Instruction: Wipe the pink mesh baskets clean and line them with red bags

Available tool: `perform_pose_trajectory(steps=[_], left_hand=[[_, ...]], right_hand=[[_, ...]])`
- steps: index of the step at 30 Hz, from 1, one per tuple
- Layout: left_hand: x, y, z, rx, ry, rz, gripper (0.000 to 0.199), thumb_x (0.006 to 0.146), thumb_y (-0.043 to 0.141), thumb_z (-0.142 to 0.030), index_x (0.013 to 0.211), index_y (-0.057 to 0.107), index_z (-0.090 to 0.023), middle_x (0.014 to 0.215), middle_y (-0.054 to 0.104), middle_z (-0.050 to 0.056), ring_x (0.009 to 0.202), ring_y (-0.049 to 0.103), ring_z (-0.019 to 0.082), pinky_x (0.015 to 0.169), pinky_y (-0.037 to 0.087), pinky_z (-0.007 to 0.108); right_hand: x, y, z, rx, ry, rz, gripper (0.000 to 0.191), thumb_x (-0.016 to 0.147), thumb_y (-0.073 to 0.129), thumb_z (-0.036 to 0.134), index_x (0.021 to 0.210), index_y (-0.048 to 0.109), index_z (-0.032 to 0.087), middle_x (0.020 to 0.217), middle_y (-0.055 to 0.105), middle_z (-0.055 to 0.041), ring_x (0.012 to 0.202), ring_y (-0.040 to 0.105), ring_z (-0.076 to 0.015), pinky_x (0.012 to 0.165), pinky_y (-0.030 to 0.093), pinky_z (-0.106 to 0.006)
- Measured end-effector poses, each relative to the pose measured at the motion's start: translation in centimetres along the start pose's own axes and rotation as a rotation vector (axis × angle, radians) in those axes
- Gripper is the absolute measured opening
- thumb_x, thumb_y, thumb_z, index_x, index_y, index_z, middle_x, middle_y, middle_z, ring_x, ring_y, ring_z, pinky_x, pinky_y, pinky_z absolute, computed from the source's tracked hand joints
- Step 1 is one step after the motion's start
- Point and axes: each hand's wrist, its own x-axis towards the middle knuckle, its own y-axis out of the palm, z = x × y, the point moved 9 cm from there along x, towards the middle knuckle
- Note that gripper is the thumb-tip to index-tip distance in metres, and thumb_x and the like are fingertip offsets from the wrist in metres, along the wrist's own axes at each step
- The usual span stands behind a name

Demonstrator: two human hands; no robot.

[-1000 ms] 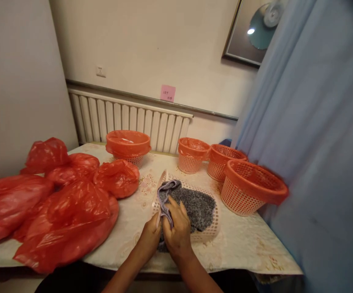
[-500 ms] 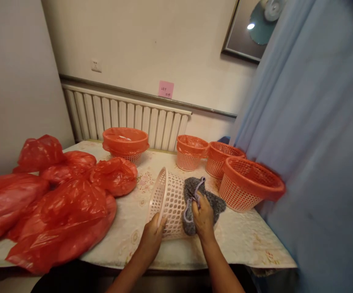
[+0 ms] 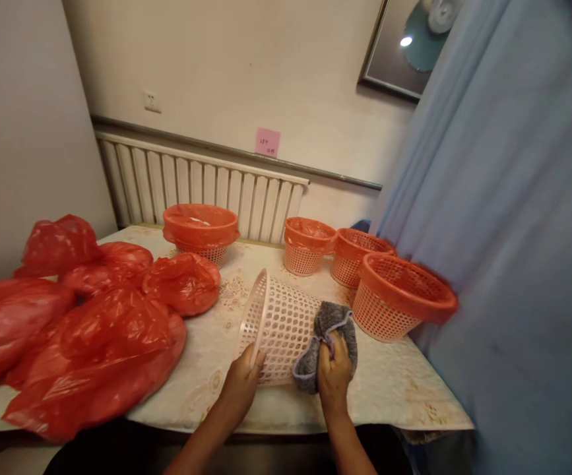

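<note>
A pale pink perforated plastic basket (image 3: 288, 323) lies tipped on its side on the table, its rim facing left. My left hand (image 3: 242, 382) is closed on the lower part of that rim, thumb on the outside. In my right hand (image 3: 334, 369) is a bunched grey cloth (image 3: 338, 322) with a lilac edge. The cloth rests against the basket's base end, and my fingers are wrapped into it. Part of the base is hidden behind cloth and hand.
Several filled red plastic bags (image 3: 112, 336) cover the table's left side. A red-lined basket (image 3: 200, 227) stands at the back left. Lined baskets stand at right, the nearest (image 3: 389, 313) beside the blue curtain (image 3: 518, 231). A radiator (image 3: 201, 181) runs behind the flowered tablecloth (image 3: 389, 402).
My right hand has moved slightly right and down with the cloth, from the basket's side towards its base end. My left hand keeps its hold on the rim.
</note>
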Motion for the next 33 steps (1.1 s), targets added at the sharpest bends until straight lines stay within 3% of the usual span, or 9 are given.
perform_pose_trajectory(steps=[6, 9, 16, 20, 24, 28, 33], left_hand=[[-0.1, 0.0, 0.1, -0.013, 0.043, -0.014, 0.034, 0.089, 0.038, -0.041, 0.097, 0.06, -0.017, 0.096, 0.069, 0.009, 0.092, 0.062, 0.024, 0.088, 0.047, 0.034], [-0.4, -0.2, 0.6, -0.016, 0.065, -0.044, 0.033, 0.089, 0.037, -0.04, 0.091, 0.061, -0.018, 0.091, 0.07, 0.009, 0.083, 0.063, 0.023, 0.083, 0.049, 0.034], [-0.7, -0.1, 1.8, -0.033, 0.048, -0.055, 0.033, 0.088, 0.039, -0.034, 0.104, 0.061, -0.016, 0.102, 0.07, 0.01, 0.102, 0.062, 0.025, 0.094, 0.046, 0.035], [-1.7, 0.7, 2.4, -0.045, 0.086, -0.032, 0.031, 0.085, 0.042, -0.029, 0.104, 0.062, -0.016, 0.103, 0.071, 0.01, 0.098, 0.064, 0.025, 0.095, 0.046, 0.038], [-2.6, 1.0, 3.4, -0.039, 0.073, -0.038, 0.03, 0.084, 0.044, -0.03, 0.104, 0.063, -0.017, 0.1, 0.072, 0.01, 0.091, 0.065, 0.026, 0.092, 0.048, 0.04], [-2.8, 1.4, 2.1, -0.057, 0.107, 0.033, 0.029, 0.084, 0.044, -0.025, 0.103, 0.064, -0.016, 0.104, 0.071, 0.01, 0.098, 0.063, 0.026, 0.093, 0.047, 0.038], [-1.6, 1.2, -1.2, -0.146, 0.099, 0.071, 0.034, 0.075, 0.048, -0.013, 0.106, 0.062, -0.014, 0.102, 0.071, 0.008, 0.091, 0.063, 0.024, 0.085, 0.049, 0.033]], right_hand=[[-3.2, 4.0, 10.4, 0.156, -0.299, 0.31, 0.041, 0.084, 0.037, 0.01, 0.118, 0.055, 0.023, 0.119, 0.062, -0.006, 0.118, 0.053, -0.0202, 0.107, 0.033, -0.049], [-3.4, 5.0, 12.8, 0.177, -0.337, 0.319, 0.041, 0.084, 0.037, 0.009, 0.12, 0.053, 0.02, 0.124, 0.059, -0.0093, 0.122, 0.05, -0.021, 0.108, 0.03, -0.052], [0.5, 5.8, 13.4, 0.195, -0.301, 0.297, 0.035, 0.084, 0.04, 0.009, 0.114, 0.056, 0.019, 0.123, 0.06, -0.0093, 0.122, 0.049, -0.02, 0.11, 0.028, -0.05], [3.0, 5.5, 13.5, 0.222, -0.209, 0.314, 0.035, 0.084, 0.04, 0.009, 0.11, 0.059, 0.021, 0.118, 0.062, -0.0065, 0.115, 0.053, -0.0193, 0.105, 0.035, -0.043], [3.5, 5.1, 13.6, 0.229, -0.168, 0.306, 0.033, 0.083, 0.041, 0.009, 0.105, 0.061, 0.022, 0.113, 0.064, -0.0057, 0.109, 0.056, -0.02, 0.098, 0.041, -0.04], [2.9, 4.5, 13.5, 0.236, -0.183, 0.304, 0.033, 0.084, 0.039, 0.009, 0.106, 0.06, 0.023, 0.115, 0.064, -0.0051, 0.111, 0.055, -0.0194, 0.102, 0.037, -0.041], [2.1, 4.2, 13.1, 0.237, -0.18, 0.322, 0.032, 0.085, 0.039, 0.01, 0.105, 0.06, 0.023, 0.115, 0.063, -0.0041, 0.111, 0.055, -0.0188, 0.104, 0.034, -0.04]])
